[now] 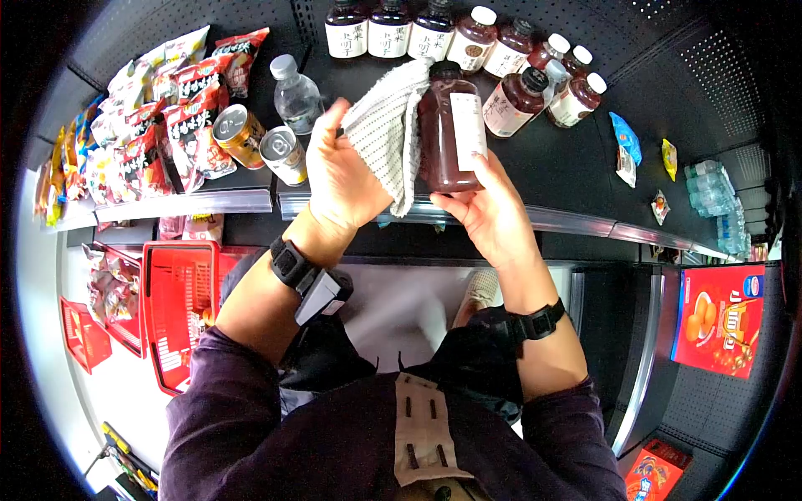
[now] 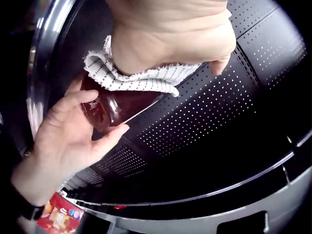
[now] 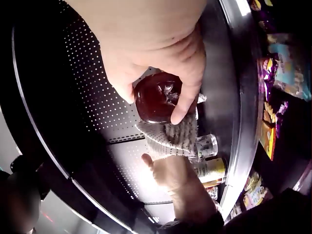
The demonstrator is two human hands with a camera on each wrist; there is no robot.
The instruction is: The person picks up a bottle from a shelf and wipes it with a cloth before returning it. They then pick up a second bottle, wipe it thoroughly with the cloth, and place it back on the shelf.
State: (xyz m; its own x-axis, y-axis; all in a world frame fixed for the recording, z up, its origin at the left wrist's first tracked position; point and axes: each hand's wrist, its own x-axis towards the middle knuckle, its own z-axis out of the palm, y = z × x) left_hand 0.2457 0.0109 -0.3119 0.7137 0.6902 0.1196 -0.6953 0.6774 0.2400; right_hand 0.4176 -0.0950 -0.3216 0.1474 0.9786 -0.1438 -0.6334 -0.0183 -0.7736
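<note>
My left hand (image 1: 347, 175) holds a white cloth with dark dashed stripes (image 1: 386, 117) against the side of a bottle of dark red drink (image 1: 441, 142). The thumb stands free of the cloth, which covers the other fingers. My right hand (image 1: 497, 209) grips the bottle near its base, thumb and fingers on either side, as the right wrist view (image 3: 161, 53) shows. The bottle is held up, slightly tilted, in front of the shelf, with its black cap at the top and its white label (image 1: 468, 125) facing right. In the left wrist view the cloth (image 2: 131, 80) overlaps the bottle.
Several similar bottles (image 1: 388, 37) line the back of the black shelf. Left of the hands stand a clear bottle (image 1: 294, 96), two cans (image 1: 282, 154) and red-and-white snack bags (image 1: 192, 138). Small packets (image 1: 625, 146) lie to the right. Red baskets (image 1: 171, 309) are below left.
</note>
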